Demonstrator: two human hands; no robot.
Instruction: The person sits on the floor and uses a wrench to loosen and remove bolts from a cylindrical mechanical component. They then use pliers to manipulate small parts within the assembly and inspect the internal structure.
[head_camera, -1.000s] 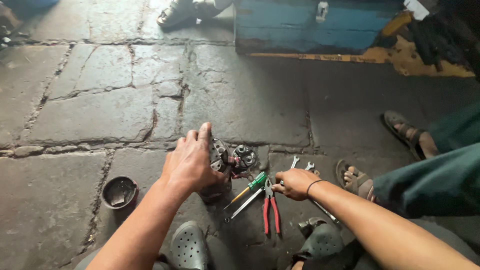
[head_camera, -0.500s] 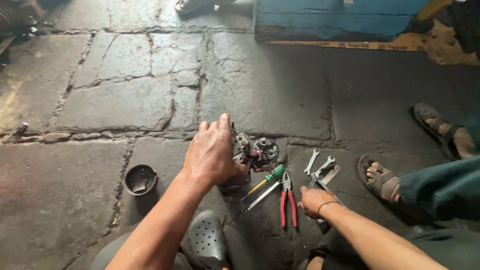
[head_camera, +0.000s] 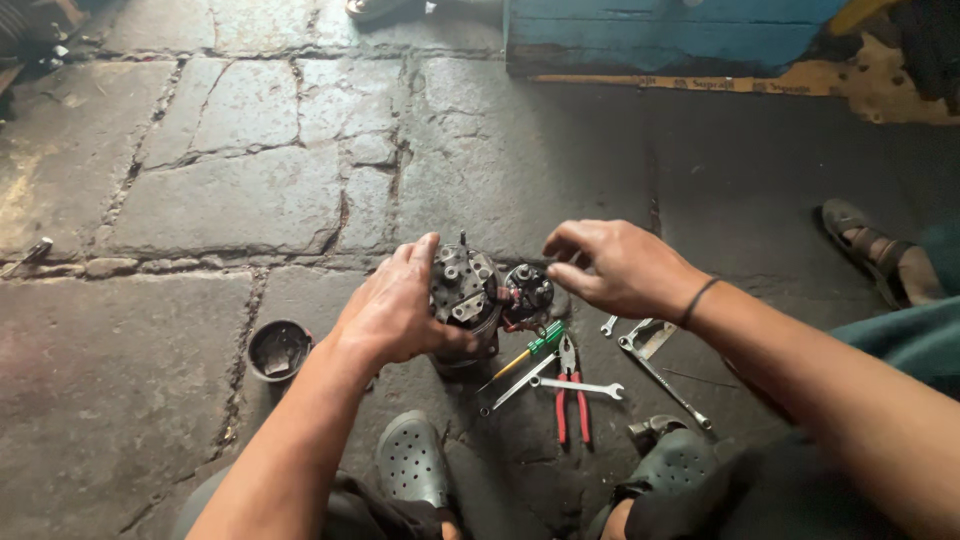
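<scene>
I see the left hand clasped around a grimy grey cast-metal engine part, upright on the cracked stone floor. The right hand hovers at its dark round end piece, fingers curled, grasping nothing. Red-handled pliers, a green-handled screwdriver and steel spanners lie just beside. A blue box sits on yellow cardboard behind.

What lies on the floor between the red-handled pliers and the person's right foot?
In the head view, a silver spanner lies across the red-handled pliers and reaches toward the right foot; beyond its end, the stone floor shows bare.
</scene>
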